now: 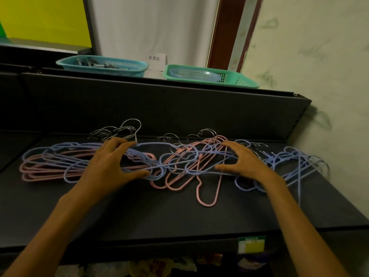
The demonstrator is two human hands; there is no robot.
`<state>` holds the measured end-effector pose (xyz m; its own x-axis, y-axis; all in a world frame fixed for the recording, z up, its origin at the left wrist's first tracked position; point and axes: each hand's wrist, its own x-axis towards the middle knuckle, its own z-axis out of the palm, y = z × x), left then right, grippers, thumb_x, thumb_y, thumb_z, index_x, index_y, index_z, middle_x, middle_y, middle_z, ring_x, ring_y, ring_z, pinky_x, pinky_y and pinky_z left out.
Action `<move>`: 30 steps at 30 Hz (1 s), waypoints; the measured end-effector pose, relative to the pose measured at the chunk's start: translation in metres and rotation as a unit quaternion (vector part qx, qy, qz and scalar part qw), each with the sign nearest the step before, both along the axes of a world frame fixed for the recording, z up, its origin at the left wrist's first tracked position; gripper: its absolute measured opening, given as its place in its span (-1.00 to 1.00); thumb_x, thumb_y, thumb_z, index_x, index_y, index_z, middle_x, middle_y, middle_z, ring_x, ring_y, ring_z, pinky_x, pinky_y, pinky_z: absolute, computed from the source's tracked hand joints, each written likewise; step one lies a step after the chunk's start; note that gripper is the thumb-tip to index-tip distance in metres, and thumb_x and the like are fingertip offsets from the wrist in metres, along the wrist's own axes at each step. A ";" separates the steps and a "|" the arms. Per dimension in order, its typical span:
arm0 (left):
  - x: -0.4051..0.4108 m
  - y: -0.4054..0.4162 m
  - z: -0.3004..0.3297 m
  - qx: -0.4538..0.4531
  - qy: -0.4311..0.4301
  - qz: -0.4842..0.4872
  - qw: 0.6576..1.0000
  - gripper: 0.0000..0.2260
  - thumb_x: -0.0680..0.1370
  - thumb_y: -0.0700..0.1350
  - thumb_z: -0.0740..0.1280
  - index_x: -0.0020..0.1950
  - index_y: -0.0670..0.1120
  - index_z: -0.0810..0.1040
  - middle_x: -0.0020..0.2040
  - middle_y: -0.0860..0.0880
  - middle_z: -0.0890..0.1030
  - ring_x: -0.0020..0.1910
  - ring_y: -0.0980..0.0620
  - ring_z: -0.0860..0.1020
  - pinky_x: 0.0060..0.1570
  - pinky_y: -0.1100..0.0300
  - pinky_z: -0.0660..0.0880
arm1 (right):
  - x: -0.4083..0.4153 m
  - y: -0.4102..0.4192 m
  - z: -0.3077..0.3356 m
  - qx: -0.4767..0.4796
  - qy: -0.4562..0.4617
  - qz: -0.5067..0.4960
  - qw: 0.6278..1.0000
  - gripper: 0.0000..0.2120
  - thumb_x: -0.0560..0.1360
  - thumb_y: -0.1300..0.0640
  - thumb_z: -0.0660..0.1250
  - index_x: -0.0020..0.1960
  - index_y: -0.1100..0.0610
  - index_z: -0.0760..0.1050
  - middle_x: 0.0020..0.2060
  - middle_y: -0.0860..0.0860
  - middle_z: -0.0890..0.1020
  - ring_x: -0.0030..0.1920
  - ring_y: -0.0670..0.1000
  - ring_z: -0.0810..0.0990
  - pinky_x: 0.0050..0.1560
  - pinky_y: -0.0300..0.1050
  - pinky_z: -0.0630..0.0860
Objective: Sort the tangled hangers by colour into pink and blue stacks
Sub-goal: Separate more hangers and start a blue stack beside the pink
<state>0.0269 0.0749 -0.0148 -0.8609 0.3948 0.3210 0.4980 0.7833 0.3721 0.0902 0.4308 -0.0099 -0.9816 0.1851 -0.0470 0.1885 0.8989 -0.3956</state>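
Loosely tangled pink hangers and blue hangers overlap.

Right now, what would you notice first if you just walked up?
A big tangle of pink hangers and blue hangers sprawls across the dark shelf. The left hand and right hand rest spread on it. Behind, up high, sit a blue basket and a green basket.
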 end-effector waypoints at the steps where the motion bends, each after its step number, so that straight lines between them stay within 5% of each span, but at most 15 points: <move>1: -0.001 0.002 0.000 0.002 -0.003 -0.001 1.000 -0.20 0.29 0.24 0.45 0.44 0.04 0.26 0.36 -0.03 0.26 0.31 -0.05 0.28 0.25 -0.02 0.33 | -0.003 0.003 0.000 0.004 -0.019 0.001 1.000 -0.05 0.19 -0.43 0.35 0.47 -0.14 0.14 0.49 -0.02 0.16 0.46 0.07 0.15 0.40 0.11 0.18; 5: -0.009 0.007 0.001 0.003 0.003 -0.012 1.000 -0.21 0.28 0.26 0.43 0.43 0.03 0.28 0.36 -0.04 0.28 0.30 -0.07 0.30 0.24 -0.05 0.35 | 0.000 0.002 -0.005 0.012 -0.021 0.008 1.000 -0.14 0.25 -0.42 0.33 0.45 -0.13 0.17 0.45 -0.02 0.23 0.43 0.05 0.19 0.38 0.08 0.20; 12: -0.021 0.013 0.000 0.002 0.010 -0.010 1.000 -0.16 0.20 0.35 0.31 0.41 0.00 0.32 0.33 -0.08 0.32 0.28 -0.10 0.33 0.22 -0.09 0.37 | 0.015 -0.007 -0.023 0.077 0.051 0.053 0.994 -0.12 0.32 -0.36 0.34 0.50 -0.13 0.03 0.51 -0.09 0.09 0.49 -0.06 0.03 0.42 -0.09 -0.04; 18: -0.026 0.015 0.001 0.007 0.019 -0.011 1.000 -0.16 0.21 0.34 0.33 0.41 -0.01 0.32 0.32 -0.07 0.33 0.27 -0.09 0.33 0.21 -0.07 0.37 | 0.009 -0.010 -0.014 0.031 0.106 0.060 0.992 -0.22 0.25 -0.15 0.52 0.36 -0.04 0.25 0.31 -0.07 0.30 0.31 -0.09 0.25 0.32 -0.20 0.17; 30: -0.023 0.005 0.006 0.021 0.056 -0.021 0.998 -0.21 0.24 0.29 0.34 0.38 -0.08 0.37 0.26 -0.12 0.39 0.21 -0.11 0.38 0.12 0.01 0.38 | 0.036 0.003 -0.002 0.009 0.053 0.060 0.997 -0.14 0.17 -0.27 0.52 0.37 -0.14 0.24 0.32 -0.11 0.30 0.27 -0.12 0.28 0.33 0.00 0.33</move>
<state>0.0043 0.0796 -0.0083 -0.8014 0.4142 0.4315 0.5708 0.7451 0.3449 0.1261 0.4335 -0.0123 -0.9960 0.0653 0.0612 0.0363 0.9197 -0.3910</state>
